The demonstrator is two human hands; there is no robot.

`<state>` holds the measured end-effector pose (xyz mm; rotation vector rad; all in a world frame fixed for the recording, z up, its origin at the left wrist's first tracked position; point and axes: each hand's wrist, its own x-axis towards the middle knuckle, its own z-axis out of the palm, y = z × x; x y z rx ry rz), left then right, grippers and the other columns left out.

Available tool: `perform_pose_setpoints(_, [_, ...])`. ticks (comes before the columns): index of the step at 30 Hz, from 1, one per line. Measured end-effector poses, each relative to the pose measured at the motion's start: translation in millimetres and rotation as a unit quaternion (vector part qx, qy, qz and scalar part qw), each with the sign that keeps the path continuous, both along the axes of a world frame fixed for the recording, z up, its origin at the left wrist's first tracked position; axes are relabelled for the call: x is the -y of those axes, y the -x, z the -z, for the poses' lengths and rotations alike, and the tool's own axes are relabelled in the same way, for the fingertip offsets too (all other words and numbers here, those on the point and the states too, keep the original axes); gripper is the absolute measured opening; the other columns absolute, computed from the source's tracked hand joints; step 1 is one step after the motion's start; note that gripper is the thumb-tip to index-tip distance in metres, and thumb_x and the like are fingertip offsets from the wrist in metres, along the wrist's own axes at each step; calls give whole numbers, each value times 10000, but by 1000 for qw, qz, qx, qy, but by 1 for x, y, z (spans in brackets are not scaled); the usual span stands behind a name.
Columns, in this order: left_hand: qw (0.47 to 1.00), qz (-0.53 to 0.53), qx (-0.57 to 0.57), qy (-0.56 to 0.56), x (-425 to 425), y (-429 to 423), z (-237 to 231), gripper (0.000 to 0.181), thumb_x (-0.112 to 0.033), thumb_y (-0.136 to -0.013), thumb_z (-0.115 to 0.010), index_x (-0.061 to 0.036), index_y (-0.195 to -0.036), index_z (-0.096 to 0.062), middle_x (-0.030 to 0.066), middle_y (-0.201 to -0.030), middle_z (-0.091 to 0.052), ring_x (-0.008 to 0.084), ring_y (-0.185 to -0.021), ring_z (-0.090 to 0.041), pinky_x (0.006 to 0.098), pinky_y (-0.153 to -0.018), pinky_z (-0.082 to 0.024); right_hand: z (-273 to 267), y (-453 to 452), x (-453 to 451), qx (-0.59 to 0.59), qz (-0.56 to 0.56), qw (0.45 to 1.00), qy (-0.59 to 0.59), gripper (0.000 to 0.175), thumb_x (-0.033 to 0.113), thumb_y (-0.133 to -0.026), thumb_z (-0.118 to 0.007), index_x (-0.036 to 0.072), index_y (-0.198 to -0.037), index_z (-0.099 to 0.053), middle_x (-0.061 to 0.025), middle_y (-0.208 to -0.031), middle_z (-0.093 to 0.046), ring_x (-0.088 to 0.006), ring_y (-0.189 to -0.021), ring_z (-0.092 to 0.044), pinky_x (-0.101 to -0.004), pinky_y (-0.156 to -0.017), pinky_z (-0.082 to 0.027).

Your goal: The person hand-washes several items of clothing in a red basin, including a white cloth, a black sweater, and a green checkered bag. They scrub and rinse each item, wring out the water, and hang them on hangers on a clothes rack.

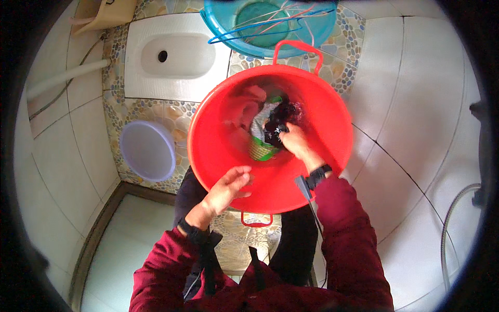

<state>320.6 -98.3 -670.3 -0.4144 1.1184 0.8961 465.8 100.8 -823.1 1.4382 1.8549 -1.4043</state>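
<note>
A large red plastic tub (273,195) stands between my knees, with handles at front and back. My right hand (294,138) reaches into it, its fingers closed on a wet black cloth (281,113). Under and beside that cloth lies a ribbed board with green ends (264,151), which looks like a small washboard; a grey-white cloth-like piece (259,123) covers its middle. Pinkish-red fabric (249,99) lies at the tub's far left inside. My left hand (230,187) is over the near-left rim with fingers apart, holding nothing.
A teal basin (218,35) at the back has wire clothes hangers (269,23) across it. Left of the tub are a white squat toilet (136,84) and a pale purple basin (147,124). A tiled wall (405,117) and a metal hose (444,238) stand on the right.
</note>
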Motion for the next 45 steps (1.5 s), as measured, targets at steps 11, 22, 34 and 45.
perform_pose_setpoints(11, [956, -237, 168, 40, -26, -41, 41, 528, -568, -929, -491, -95, -1142, -588, 111, -951, -680, 269, -819, -653, 426, -760, -560, -238, -25, 34, -161, 209, 874, 408, 308, 159, -794, -589, 1, -1057, -620, -41, -880, -611, -132, -859, -558, -288, -785, -458])
perform_pose_setpoints(22, [929, -249, 271, -39, -44, -22, -8, 572, -694, -855, -520, -145, -973, -627, 43, -790, -661, 190, -660, -626, 329, -550, -515, -205, 4, 79, -300, -1, 946, -122, 619, 209, -775, -697, 99, -1353, -504, -226, -1399, -410, -404, -1277, -414, -490, -1075, -335])
perform_pose_setpoints(34, [962, -264, 19, -64, -36, -36, 9, 224, -116, -928, -566, -96, -1151, -565, 47, -957, -645, 181, -797, -643, 312, -687, -548, -151, 22, 103, -251, 247, 935, -37, 320, 248, -875, -629, -4, -1066, -577, -165, -973, -616, -302, -882, -607, -380, -791, -481])
perform_pose_setpoints(45, [816, 245, -466, -237, -29, -39, -41, 356, -86, -745, -743, -42, -1063, -589, 167, -993, -471, 353, -958, -527, 399, -830, -461, -93, -22, 12, -170, 390, 642, 638, 895, 786, -852, -363, 86, -1405, -446, -114, -1247, -625, -255, -1103, -619, -408, -978, -473])
